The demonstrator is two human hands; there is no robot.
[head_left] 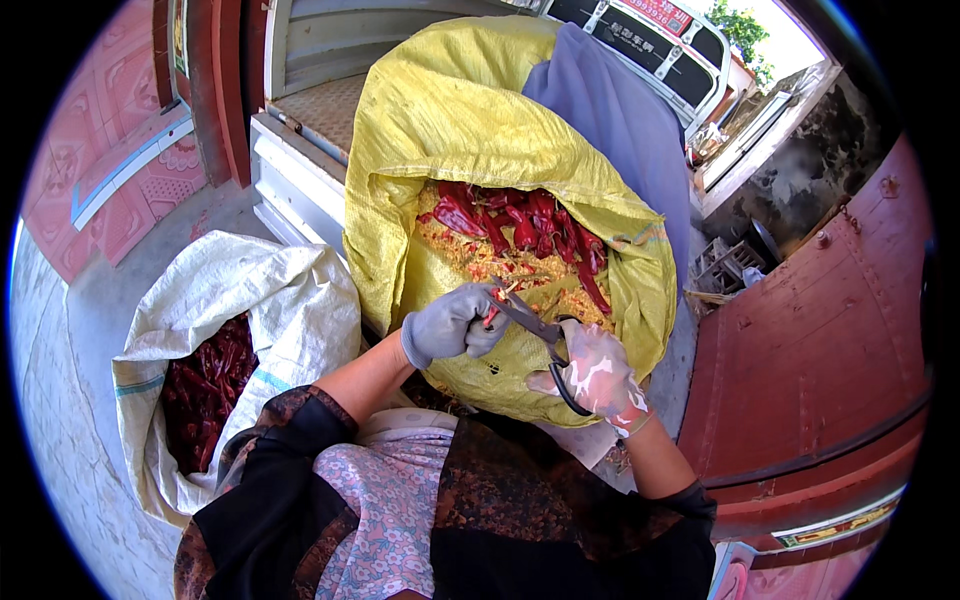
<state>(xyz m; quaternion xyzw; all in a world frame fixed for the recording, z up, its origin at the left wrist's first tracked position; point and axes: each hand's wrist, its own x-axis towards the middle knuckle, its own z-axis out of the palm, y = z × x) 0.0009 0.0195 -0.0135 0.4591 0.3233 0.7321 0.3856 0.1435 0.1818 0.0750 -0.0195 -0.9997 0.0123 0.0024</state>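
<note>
My left hand, in a grey glove, pinches a red dried chili pepper by its stem end. My right hand, in a pale patterned glove, is wrapped round the black handles of a pair of scissors. The scissor blades point left and meet the chili near the left fingertips. Both hands are over the mouth of a big yellow woven sack. Inside it, whole red chilies lie at the far side, on a spread of yellowish seeds and bits.
A white woven sack of dark red chilies stands on the floor at left. Behind the yellow sack is a truck bed with a purple-grey cloth. A dark red metal door stands at right, pink tiled wall at left.
</note>
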